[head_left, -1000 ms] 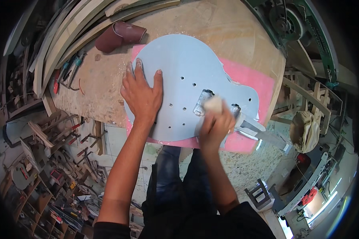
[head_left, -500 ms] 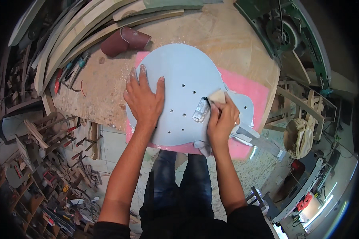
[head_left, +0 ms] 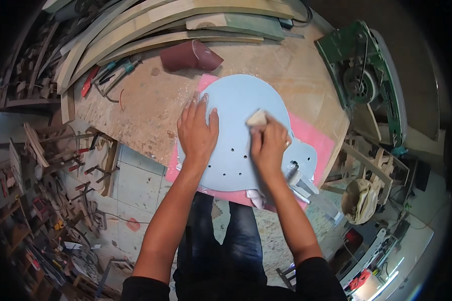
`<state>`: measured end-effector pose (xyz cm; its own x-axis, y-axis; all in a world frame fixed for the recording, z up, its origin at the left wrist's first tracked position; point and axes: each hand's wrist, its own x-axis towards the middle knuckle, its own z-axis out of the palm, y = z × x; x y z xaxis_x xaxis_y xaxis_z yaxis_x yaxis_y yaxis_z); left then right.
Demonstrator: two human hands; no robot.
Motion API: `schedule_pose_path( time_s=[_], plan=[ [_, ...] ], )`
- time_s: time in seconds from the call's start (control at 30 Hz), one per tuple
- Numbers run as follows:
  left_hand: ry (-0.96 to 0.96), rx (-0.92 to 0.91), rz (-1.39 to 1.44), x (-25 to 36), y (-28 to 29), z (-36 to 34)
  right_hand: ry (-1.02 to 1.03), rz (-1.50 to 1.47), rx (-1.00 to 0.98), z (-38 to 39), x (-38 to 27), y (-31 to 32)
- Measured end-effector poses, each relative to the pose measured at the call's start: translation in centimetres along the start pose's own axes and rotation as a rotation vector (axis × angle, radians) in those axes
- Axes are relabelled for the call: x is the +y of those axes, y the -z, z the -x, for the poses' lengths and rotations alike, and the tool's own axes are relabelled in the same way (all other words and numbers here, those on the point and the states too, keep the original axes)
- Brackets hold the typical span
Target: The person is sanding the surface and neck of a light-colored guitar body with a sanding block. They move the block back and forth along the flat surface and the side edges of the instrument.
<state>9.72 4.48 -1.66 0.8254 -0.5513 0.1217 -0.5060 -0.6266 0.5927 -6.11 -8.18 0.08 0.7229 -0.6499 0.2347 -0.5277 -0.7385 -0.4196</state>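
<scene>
While the clamp (head_left: 120,78) lies at upper left on the bench (head_left: 143,113), with the brown roll (head_left: 188,56) farther right, the left hand (head_left: 198,133) rests left of centre, its fingers laid flat and unclenched on the blue-grey body (head_left: 231,133), gripping nothing that shows; it has kept that place. The body lies at the frame's centre on the pink sheet (head_left: 314,135), lower in the view than a second ago. Above and right of its small holes (head_left: 232,150) is the block (head_left: 257,118), pale and blurred, pinched between the right hand's (head_left: 271,143) thumb and fingers. Half a second ago the block was by the slot; now it is over the wider part, so the rubbing seems to have shifted to another stretch of the face. The slot is now hidden by the right hand, and the green machine (head_left: 361,75) stands apart at upper right
</scene>
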Motion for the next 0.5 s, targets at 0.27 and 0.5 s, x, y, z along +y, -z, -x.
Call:
schedule_pose_path(
  time_s=[0.27,0.5],
  plan=[
    [0.153,0.043,0.426,-5.0,1.9,5.9,0.053,0.043,0.076,-2.9,-1.7,-3.5],
    [0.274,0.109,0.595,-4.8,1.5,5.7,0.085,0.032,-0.014,-8.3,-1.7,-3.8]
  ],
)
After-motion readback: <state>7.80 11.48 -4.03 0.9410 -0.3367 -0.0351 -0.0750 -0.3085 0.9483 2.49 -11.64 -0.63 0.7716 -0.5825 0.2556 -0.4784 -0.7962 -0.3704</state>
